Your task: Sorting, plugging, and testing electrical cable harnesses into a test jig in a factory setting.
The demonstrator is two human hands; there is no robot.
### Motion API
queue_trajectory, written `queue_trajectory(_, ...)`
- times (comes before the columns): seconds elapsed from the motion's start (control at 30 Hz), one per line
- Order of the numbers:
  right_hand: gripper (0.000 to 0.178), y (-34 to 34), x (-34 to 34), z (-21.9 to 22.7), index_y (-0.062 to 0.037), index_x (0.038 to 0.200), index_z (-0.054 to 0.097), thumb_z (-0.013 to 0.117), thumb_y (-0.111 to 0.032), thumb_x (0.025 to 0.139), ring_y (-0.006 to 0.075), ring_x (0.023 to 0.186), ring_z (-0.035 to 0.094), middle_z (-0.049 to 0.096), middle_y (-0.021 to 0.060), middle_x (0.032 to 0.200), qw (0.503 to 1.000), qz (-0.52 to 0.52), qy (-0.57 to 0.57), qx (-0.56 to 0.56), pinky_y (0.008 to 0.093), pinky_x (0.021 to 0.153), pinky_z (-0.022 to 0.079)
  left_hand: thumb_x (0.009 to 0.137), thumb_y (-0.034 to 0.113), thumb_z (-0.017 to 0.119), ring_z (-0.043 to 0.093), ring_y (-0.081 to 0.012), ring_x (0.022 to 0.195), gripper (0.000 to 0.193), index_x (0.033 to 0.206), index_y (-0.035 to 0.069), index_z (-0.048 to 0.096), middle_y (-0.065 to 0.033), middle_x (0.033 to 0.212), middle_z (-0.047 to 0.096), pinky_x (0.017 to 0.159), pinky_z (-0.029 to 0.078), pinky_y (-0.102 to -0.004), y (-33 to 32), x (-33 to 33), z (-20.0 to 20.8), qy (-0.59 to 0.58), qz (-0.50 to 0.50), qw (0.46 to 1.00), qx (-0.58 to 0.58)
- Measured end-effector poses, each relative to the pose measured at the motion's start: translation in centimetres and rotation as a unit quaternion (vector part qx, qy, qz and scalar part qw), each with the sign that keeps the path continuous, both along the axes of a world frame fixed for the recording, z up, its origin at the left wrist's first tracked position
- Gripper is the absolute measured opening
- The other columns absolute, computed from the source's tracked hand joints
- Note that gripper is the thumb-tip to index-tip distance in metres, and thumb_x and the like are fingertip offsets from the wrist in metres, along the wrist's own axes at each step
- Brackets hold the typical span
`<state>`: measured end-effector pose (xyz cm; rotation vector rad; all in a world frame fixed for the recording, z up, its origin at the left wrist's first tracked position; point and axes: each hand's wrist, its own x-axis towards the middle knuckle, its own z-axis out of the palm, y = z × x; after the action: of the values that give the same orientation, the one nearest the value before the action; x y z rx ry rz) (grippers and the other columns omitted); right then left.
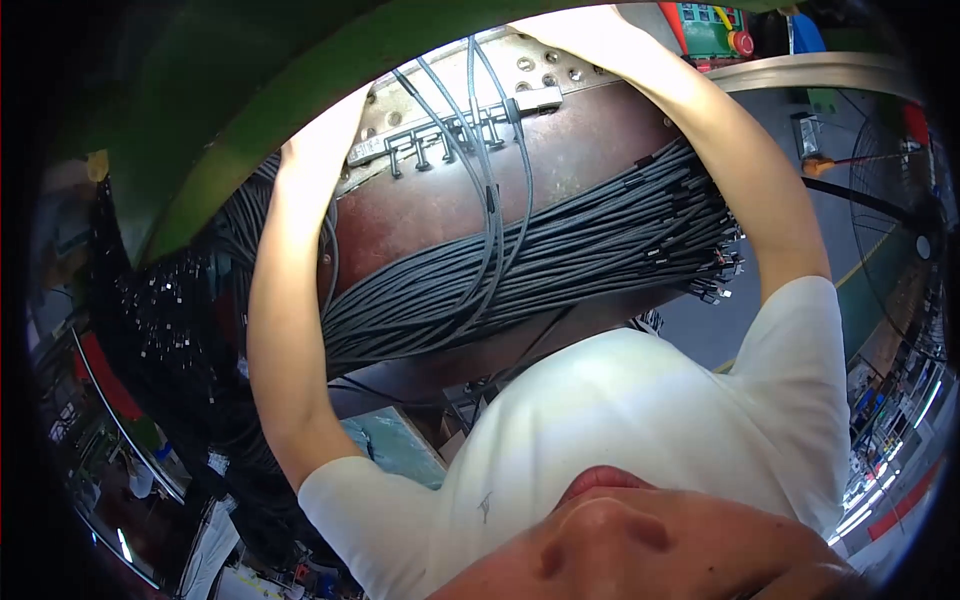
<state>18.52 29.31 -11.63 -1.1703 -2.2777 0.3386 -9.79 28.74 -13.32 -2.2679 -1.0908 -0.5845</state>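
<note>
My left hand (pixel 335 130) reaches up under a green machine part at the left end of a pale metal plate; its fingers are hidden and washed out by glare. From the right, my right hand (pixel 575 30) stretches over the far side of the same plate (pixel 540 68), its fingers also lost in glare and behind the green edge. Between them lies a metal bar (pixel 540 100) with a row of black T-shaped plastic pieces (pixel 420 150). Several dark grey cables (pixel 483 150) run over this row toward me. What either hand holds cannot be made out.
A thick bundle of grey cables (pixel 470 265) with small connectors at its right end lies across the brown table (pixel 390 225). The green machine part (pixel 250 90) hangs overhead. More cables (pixel 170 310) hang at left. A red button (pixel 740 43) stands at the upper right.
</note>
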Motion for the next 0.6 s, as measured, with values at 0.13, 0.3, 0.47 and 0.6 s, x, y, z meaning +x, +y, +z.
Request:
queue_trajectory(0.13,0.023,-0.8,0.4,0.8,0.0004,0.106,0.064,0.054,-0.01,0.088,0.0258,0.101,0.061,0.064,0.0145,0.11,1.0,-0.002,0.025,-0.012,0.0326,0.088,0.047,0.082,0.041,0.067,0.062,-0.0296,0.071,0.035,0.092,0.008,0.069,-0.011,0.081,0.066,0.067,0.05,-0.0393,0.2,0.0,1.1,-0.003,-0.005,1.0,-0.008)
queue_trajectory(0.3,0.023,-2.4,0.6,2.2,0.0008,0.108,0.064,0.057,-0.006,0.087,0.0237,0.104,0.06,0.063,0.0126,0.114,0.998,-0.002,0.061,-0.024,0.0303,0.091,0.047,0.088,0.028,0.062,0.051,-0.0369,0.118,0.054,0.13,-0.002,0.047,-0.0251,0.126,0.053,0.102,0.038,-0.0376,-2.5,-0.1,2.2,-0.166,0.073,0.942,-0.284)
queue_trajectory(0.47,0.024,-13.0,11.9,2.6,0.0047,0.113,0.06,0.046,-0.001,0.095,0.0235,0.107,0.06,0.062,0.0167,0.115,0.997,-0.013,0.068,0.044,0.0315,0.094,0.046,0.09,0.016,0.059,0.055,-0.0263,0.119,0.038,0.124,-0.001,0.057,-0.0142,0.128,0.058,0.098,0.043,-0.0356,-20.8,-3.9,8.9,-0.424,-0.022,0.488,-0.763)
queue_trajectory(0.6,0.031,-23.2,21.7,-7.2,-0.0034,0.126,0.051,0.038,-0.017,0.101,0.0182,0.103,0.058,0.061,0.0108,0.117,0.878,-0.461,0.099,-0.082,0.0348,0.09,0.046,0.093,0.025,0.05,0.058,-0.0348,0.107,0.03,0.109,0.004,0.064,-0.0193,0.108,0.064,0.09,0.046,-0.0408,-34.8,-0.8,1.2,-0.092,0.168,0.525,-0.829)
